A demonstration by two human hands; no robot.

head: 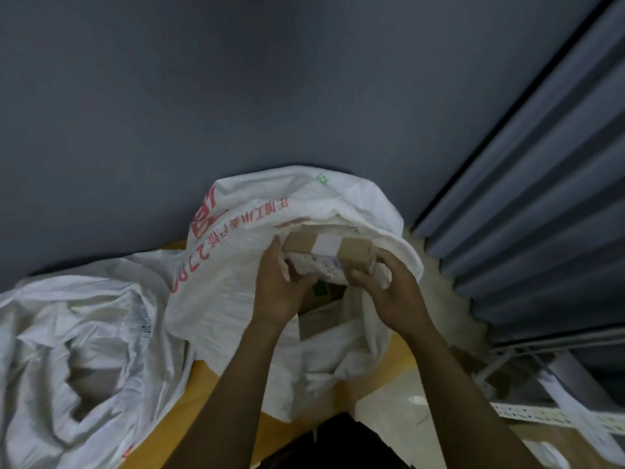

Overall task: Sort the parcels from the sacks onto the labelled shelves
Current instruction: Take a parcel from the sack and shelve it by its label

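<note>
Above the open mouth of a white woven plastic sack (233,262) printed with red characters, a flat brown cardboard parcel (353,248) is held by both hands. A plain white label is wrapped over its top edge and a printed white label is seen on its near face. The parcel's left end is gripped by the left hand (279,286), whose fingers are curled up round that end, with the thumb tucked under the near face. The right end is gripped by the right hand (395,292), its fingers curled narrowly round the corner and its thumb pressed against the printed label. The parcel is held roughly level, just over the sack's rim. Beneath it, inside the sack, a piece of brown cardboard with a dark green mark (323,292) is partly seen; what it belongs to cannot be told. A second white plastic sack (84,333) is slumped and crumpled just beside the first, on the left, and both are set on a yellow-orange floor (199,401). A plain blue-grey wall (236,96) is seen behind the sacks, and a grey ribbed shutter (541,198) to the right. White perforated metal rails (527,412) are seen low on the right, well apart from the parcel.
</note>
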